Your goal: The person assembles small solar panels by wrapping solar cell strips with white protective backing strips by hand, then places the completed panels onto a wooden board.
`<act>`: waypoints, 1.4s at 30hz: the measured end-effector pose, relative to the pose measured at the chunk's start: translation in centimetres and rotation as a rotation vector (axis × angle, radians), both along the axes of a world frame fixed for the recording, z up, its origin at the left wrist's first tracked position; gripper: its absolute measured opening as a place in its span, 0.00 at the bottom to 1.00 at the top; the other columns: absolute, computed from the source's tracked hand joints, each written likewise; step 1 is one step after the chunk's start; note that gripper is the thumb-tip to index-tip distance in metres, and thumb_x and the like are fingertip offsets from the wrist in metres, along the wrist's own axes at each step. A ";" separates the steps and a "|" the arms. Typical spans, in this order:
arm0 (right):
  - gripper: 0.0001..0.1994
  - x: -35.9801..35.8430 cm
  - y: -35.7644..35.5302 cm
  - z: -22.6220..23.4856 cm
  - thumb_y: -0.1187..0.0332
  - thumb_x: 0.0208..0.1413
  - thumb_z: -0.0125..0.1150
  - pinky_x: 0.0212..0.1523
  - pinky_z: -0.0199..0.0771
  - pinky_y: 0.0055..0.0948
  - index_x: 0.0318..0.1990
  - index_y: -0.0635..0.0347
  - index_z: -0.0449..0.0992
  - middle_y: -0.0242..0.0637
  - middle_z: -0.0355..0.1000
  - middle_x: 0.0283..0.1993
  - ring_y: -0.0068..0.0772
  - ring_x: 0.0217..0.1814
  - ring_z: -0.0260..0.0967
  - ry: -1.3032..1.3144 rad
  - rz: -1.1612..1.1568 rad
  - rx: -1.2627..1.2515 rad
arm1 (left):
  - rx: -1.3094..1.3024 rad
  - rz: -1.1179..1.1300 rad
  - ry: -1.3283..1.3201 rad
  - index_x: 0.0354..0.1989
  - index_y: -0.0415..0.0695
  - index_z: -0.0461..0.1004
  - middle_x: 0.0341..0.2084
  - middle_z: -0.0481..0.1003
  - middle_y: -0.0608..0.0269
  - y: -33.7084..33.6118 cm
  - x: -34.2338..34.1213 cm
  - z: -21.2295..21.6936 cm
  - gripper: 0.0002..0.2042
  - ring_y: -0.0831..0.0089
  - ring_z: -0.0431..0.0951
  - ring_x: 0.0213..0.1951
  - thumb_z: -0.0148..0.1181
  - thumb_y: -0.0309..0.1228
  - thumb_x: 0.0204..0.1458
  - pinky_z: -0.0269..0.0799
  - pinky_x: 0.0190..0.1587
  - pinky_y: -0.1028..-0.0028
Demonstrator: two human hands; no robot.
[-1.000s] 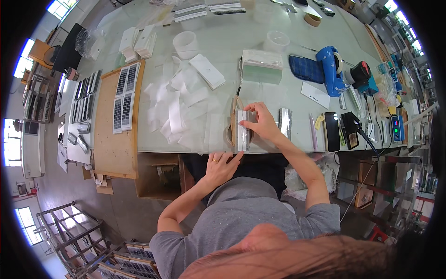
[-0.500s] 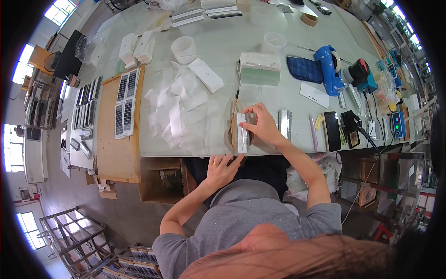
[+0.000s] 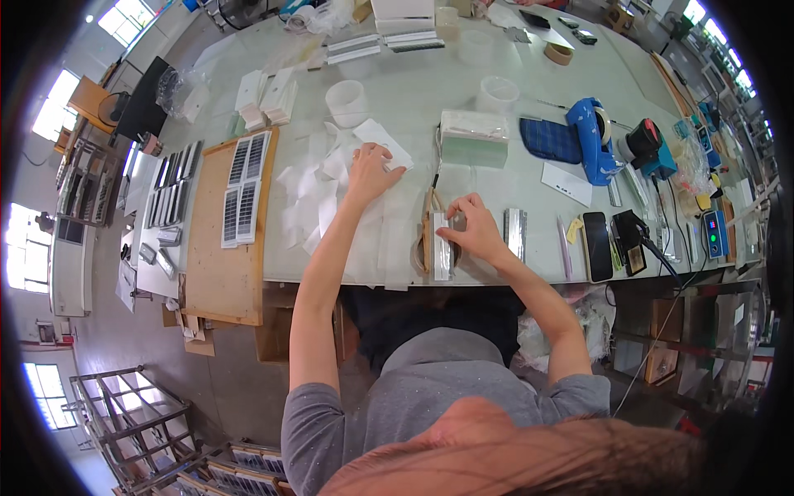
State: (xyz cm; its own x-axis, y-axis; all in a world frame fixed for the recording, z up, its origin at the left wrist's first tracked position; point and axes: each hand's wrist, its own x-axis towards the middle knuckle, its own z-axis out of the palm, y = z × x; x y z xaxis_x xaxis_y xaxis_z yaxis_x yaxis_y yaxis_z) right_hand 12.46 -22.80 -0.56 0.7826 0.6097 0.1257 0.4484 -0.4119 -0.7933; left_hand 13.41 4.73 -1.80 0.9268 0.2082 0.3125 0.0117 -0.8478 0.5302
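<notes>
My left hand (image 3: 372, 172) reaches over a small stack of white cards (image 3: 389, 147). Its fingertips touch the cards, and the thumb is spread away to the right. Close to the table's front edge, my right hand (image 3: 480, 233) has curled fingers, with thumb and index finger on the upper part of a narrow silver-and-white strip (image 3: 442, 258). That strip lies lengthwise beside a brown wooden piece (image 3: 427, 240), which it partly hides. A second silver strip (image 3: 514, 236) lies just right of this hand. Loose translucent white sheets (image 3: 308, 202) spread below and left of the cards.
A wooden board (image 3: 217, 273) with dark gridded panels overhangs the left edge. Behind my hands stand a white cup (image 3: 346, 103) and a green-and-white block (image 3: 474, 139). At right are a blue tape dispenser (image 3: 594, 140), a black phone (image 3: 597, 246) and corded tools (image 3: 633, 231).
My left hand has moved from the table's front edge, by the strip's near end, forward and left onto the white cards. My right hand stays at the strip. The whole view has shifted slightly.
</notes>
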 end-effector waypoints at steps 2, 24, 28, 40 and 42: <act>0.18 0.0 -0.1 -0.1 0.59 0.42 0.73 0.47 0.67 0.36 0.36 0.57 0.73 0.41 0.64 0.43 0.44 0.46 0.66 0.008 -0.009 -0.021 | -0.025 -0.016 0.123 0.39 0.44 0.75 0.49 0.68 0.55 0.7 1.2 -0.5 0.18 0.51 0.66 0.52 0.70 0.39 0.41 0.66 0.55 0.59; 0.12 0.0 -0.2 0.4 0.62 0.60 0.61 0.30 0.61 0.20 0.31 0.63 0.77 0.20 0.69 0.26 0.11 0.29 0.61 0.683 -0.011 0.427 | -0.196 -0.494 -0.263 0.44 0.44 0.76 0.41 0.80 0.60 -10.3 -15.9 1.7 0.12 0.63 0.82 0.38 0.65 0.25 0.50 0.79 0.37 0.69; 0.12 -2.1 -1.3 1.8 0.60 0.51 0.68 0.30 0.59 0.25 0.27 0.59 0.78 0.24 0.70 0.22 0.17 0.25 0.62 0.420 -0.106 0.176 | -0.236 -0.561 -0.132 0.39 0.44 0.78 0.37 0.79 0.61 -9.6 -17.2 1.3 0.09 0.63 0.80 0.36 0.66 0.25 0.48 0.77 0.36 0.69; 0.13 -2.9 -1.4 0.0 0.55 0.45 0.71 0.43 0.47 0.36 0.22 0.50 0.75 0.22 0.69 0.21 0.26 0.31 0.64 -0.073 -0.168 0.017 | -0.217 -0.452 -0.115 0.30 0.49 0.83 0.25 0.69 0.66 -9.9 -18.0 0.5 0.05 0.67 0.71 0.29 0.70 0.27 0.43 0.68 0.30 0.70; 0.13 -2.9 -1.4 0.1 0.55 0.44 0.71 0.43 0.47 0.36 0.22 0.50 0.75 0.22 0.69 0.21 0.26 0.31 0.64 -0.077 -0.167 0.013 | -0.223 -0.444 -0.109 0.30 0.49 0.83 0.25 0.69 0.67 -9.9 -17.9 0.6 0.05 0.67 0.71 0.29 0.70 0.27 0.43 0.68 0.30 0.70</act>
State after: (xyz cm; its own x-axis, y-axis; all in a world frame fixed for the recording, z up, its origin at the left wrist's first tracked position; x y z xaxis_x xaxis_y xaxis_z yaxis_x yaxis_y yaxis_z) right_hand 9.52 -24.19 -0.49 0.8607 0.4699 0.1959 0.4339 -0.4759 -0.7650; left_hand -4.51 -5.13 -1.25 0.9053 -0.1258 0.4056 -0.3899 -0.6248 0.6765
